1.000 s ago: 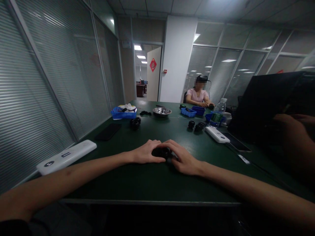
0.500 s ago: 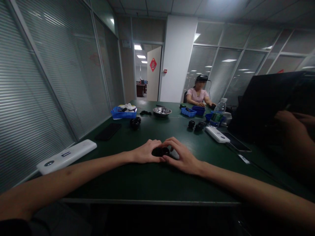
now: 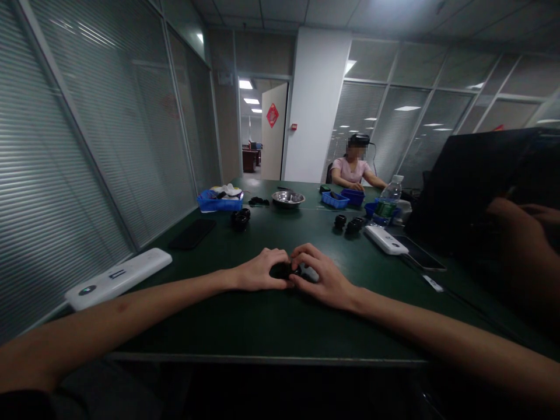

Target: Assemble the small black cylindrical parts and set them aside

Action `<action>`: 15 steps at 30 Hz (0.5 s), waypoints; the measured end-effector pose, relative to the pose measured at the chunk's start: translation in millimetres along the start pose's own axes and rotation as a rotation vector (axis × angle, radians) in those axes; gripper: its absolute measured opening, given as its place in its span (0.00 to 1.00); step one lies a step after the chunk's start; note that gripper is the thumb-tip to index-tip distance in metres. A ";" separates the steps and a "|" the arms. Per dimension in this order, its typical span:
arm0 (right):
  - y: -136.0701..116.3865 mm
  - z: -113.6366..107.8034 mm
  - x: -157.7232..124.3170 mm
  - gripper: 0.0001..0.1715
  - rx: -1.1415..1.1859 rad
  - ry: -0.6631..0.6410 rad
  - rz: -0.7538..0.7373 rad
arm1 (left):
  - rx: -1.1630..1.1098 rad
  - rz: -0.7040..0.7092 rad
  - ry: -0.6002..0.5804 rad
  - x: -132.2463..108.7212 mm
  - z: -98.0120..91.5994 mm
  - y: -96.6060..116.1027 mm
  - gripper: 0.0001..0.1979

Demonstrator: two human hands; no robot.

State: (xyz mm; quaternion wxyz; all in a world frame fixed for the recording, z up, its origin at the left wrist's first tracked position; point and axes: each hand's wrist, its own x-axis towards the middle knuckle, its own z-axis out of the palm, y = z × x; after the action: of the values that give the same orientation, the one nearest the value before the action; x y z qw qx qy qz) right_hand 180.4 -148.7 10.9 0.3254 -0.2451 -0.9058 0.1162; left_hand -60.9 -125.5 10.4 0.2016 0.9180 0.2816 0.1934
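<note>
Over the middle of the green table, my left hand (image 3: 259,272) curls its thumb and fingers around a small black round part (image 3: 280,270). My right hand (image 3: 324,278) meets it from the other side, thumb and fingertips pinching the right end of the same part. The fingers cover much of the part, so its exact kind is hidden. Beyond my hands, similar black round pieces (image 3: 240,219) sit on the left, and more black pieces (image 3: 353,225) lie on the right.
A white power bank-like device (image 3: 120,279) and a dark phone (image 3: 192,234) lie left. Further back are a blue basket (image 3: 220,203), a metal bowl (image 3: 288,200) and a water bottle (image 3: 388,201). A white device (image 3: 387,240) lies right. A co-worker (image 3: 353,169) sits opposite; another person's hand (image 3: 514,219) shows right.
My right fingers have shifted slightly on the black part, and less of it shows between my hands. My left hand stays in place. The co-worker opposite has stretched an arm outward.
</note>
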 end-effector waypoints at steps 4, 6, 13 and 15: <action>-1.1 -0.6 0.8 0.04 0.008 -0.024 -0.007 | -0.001 0.004 -0.002 0.0 0.3 -0.7 0.17; -1.9 -0.8 0.6 0.05 0.010 -0.037 -0.019 | -0.005 0.009 -0.001 0.1 0.6 -1.5 0.18; -2.5 -1.9 -1.0 0.09 0.014 -0.039 -0.052 | -0.012 0.004 0.002 -0.1 0.2 -3.2 0.20; -2.5 -1.7 -0.8 0.07 0.000 -0.033 -0.034 | -0.013 0.004 0.000 -0.1 0.2 -2.5 0.19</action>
State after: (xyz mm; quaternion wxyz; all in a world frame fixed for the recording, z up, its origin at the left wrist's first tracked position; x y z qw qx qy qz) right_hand 181.1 -151.2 12.6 0.3122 -0.2278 -0.9151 0.1148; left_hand -62.0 -123.7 9.0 0.2074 0.9171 0.2786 0.1957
